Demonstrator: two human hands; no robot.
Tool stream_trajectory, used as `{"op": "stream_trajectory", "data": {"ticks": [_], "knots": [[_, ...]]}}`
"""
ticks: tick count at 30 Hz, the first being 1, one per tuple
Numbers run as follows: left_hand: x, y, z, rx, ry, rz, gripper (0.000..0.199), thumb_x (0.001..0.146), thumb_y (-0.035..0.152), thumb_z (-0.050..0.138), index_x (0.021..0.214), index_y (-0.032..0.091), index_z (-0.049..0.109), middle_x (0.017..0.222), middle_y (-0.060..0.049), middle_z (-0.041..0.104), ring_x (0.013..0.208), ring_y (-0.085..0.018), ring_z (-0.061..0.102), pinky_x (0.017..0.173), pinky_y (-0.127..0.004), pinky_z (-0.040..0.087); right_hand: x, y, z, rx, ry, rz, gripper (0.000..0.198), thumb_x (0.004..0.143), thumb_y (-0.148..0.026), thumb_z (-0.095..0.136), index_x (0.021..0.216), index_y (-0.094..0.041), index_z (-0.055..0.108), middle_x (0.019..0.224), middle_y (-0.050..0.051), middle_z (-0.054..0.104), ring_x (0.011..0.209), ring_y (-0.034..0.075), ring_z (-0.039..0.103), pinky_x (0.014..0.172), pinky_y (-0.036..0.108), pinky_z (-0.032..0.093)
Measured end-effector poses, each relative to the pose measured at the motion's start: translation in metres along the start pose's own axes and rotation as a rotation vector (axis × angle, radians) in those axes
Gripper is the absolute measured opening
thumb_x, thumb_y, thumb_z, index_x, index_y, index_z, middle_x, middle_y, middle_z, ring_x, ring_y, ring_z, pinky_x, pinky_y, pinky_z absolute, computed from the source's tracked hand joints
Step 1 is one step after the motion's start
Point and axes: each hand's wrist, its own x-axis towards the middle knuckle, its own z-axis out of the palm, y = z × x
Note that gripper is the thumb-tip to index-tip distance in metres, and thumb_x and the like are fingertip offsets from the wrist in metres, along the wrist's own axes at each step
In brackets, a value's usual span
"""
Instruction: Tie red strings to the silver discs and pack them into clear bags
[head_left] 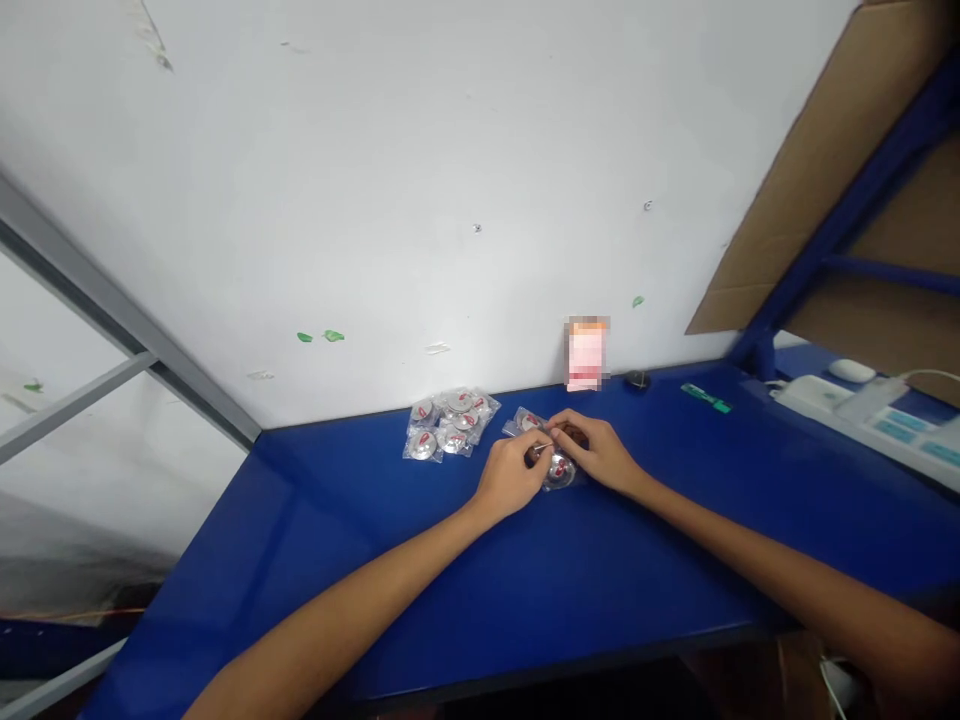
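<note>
My left hand (pixel 512 470) and my right hand (pixel 602 452) meet over the blue table, fingertips pinched close together. Between them shows a thin, pale edge too small to name. Just below the fingertips is a round silver disc (pixel 559 469) with a red mark, in a clear plastic bag. Another bagged disc (pixel 526 420) sits right behind my hands, partly covered by them. To the left of my left hand, several more bagged silver discs (pixel 424 445) with red marks are heaped near the wall.
The blue table (pixel 420 580) runs along a white wall (pixel 375 200). By the wall stand a blurred pink card (pixel 586 355) and a small black object (pixel 637 379). Farther right lie a green strip (pixel 706 397) and a white power strip (pixel 877 420). A grey metal frame (pixel 150 358) borders the left.
</note>
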Motion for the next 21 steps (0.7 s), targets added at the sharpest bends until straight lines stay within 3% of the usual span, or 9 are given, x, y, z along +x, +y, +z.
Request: {"op": "stream_trajectory", "data": {"ticks": [4, 12, 16, 21], "knots": [[-0.002, 0.0, -0.001, -0.004, 0.002, 0.025, 0.017, 0.1, 0.028, 0.061, 0.103, 0.023, 0.076, 0.079, 0.0, 0.074, 0.066, -0.015, 0.064, 0.069, -0.026, 0.049, 0.001, -0.005, 0.0, -0.077, -0.034, -0.019, 0.035, 0.109, -0.047, 0.048, 0.102, -0.022, 0.072, 0.092, 0.004, 0.076, 0.08, 0.021, 0.069, 0.074, 0.032, 0.049], [-0.008, -0.002, 0.002, 0.046, 0.075, 0.125, 0.014, 0.101, 0.028, 0.061, 0.103, 0.025, 0.075, 0.087, 0.0, 0.077, 0.064, -0.014, 0.063, 0.068, -0.027, 0.049, 0.0, -0.002, -0.002, -0.102, -0.071, -0.038, 0.05, 0.112, -0.052, 0.038, 0.086, -0.02, 0.066, 0.08, 0.001, 0.069, 0.075, 0.02, 0.063, 0.074, 0.03, 0.043], [-0.011, 0.003, 0.001, 0.065, 0.178, 0.143, 0.012, 0.1, 0.027, 0.062, 0.099, 0.023, 0.074, 0.087, 0.0, 0.076, 0.065, -0.014, 0.063, 0.069, -0.028, 0.049, 0.0, 0.0, -0.005, -0.013, -0.107, -0.035, 0.054, 0.112, -0.054, 0.036, 0.088, -0.021, 0.07, 0.079, 0.001, 0.07, 0.078, 0.021, 0.065, 0.077, 0.031, 0.044], [-0.016, 0.011, 0.003, 0.082, 0.304, 0.176, 0.014, 0.102, 0.026, 0.059, 0.093, 0.021, 0.068, 0.083, 0.0, 0.07, 0.07, -0.015, 0.061, 0.073, -0.028, 0.049, -0.001, 0.008, -0.008, 0.11, -0.166, 0.0, 0.056, 0.111, -0.059, 0.034, 0.1, -0.021, 0.074, 0.062, -0.001, 0.063, 0.064, 0.019, 0.062, 0.072, 0.03, 0.046]]}}
